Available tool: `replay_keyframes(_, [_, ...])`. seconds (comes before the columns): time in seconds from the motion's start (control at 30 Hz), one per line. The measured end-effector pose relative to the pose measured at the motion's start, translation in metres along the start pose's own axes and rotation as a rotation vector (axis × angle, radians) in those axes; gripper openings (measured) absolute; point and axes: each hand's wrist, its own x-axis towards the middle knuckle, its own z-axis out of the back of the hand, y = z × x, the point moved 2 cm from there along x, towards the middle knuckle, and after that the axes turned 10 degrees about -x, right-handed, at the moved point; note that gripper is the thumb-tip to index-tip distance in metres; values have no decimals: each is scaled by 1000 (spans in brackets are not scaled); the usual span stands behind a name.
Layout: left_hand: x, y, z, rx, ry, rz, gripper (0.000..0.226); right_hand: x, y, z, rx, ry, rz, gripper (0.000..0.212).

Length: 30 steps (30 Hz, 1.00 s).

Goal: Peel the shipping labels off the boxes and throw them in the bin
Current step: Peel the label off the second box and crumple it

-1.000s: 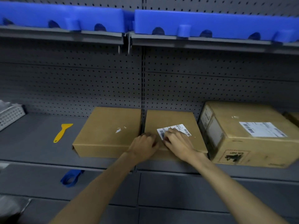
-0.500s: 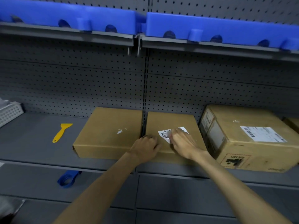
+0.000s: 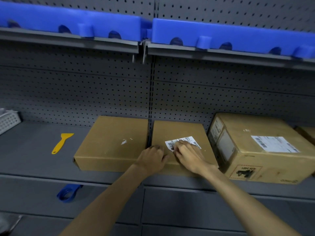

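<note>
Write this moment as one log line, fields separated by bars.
step: peeling label | box: middle box | right hand: picking at label | left hand: steadying box | bin: not in view

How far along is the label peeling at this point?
Done: the left box shows only white scraps. In hand: the right hand picks at the label on the middle box while the left hand steadies it. Left: the big box keeps its label. No bin visible.
</note>
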Motion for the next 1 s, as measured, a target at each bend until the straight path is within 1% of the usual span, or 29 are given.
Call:
replay_keyframes(0.07, [-1,-1,1,24,10,-7,42,4,-8,7,30,-13,-62,8])
replay_keyframes(0.17, [-2,-1,2,60,21,-21,42,5,-20,13,81,-105,-178,8])
replay_keyframes(0.23, [-2,-2,2,83,18,-30,42,0,-12,8,75,-106,-156,10])
replay_keyframes(0.3, [-2,-3,1,89,8,-44,40,-4,-6,3,69,-62,-99,10])
replay_keyframes(0.33, [-1,-3,2,93,5,-52,40,-2,-9,5,65,-54,-99,10])
replay_keyframes(0.47, [0,-3,1,140,35,-68,44,5,-25,17,71,-126,-214,11])
replay_keyframes(0.6, [5,-2,-1,165,73,-39,47,1,-13,6,47,-59,-148,11])
replay_keyframes(0.7, [7,-3,-1,176,97,-27,49,7,-28,11,95,-113,-233,9])
replay_keyframes(0.83, [9,-5,0,209,100,-21,52,5,-14,2,47,-87,-152,11])
replay_keyframes(0.87, [9,-5,0,208,102,-18,51,6,-15,4,58,-80,-158,11])
replay_keyframes(1.0, [8,-6,1,190,113,4,53,6,-31,5,160,-135,-281,12])
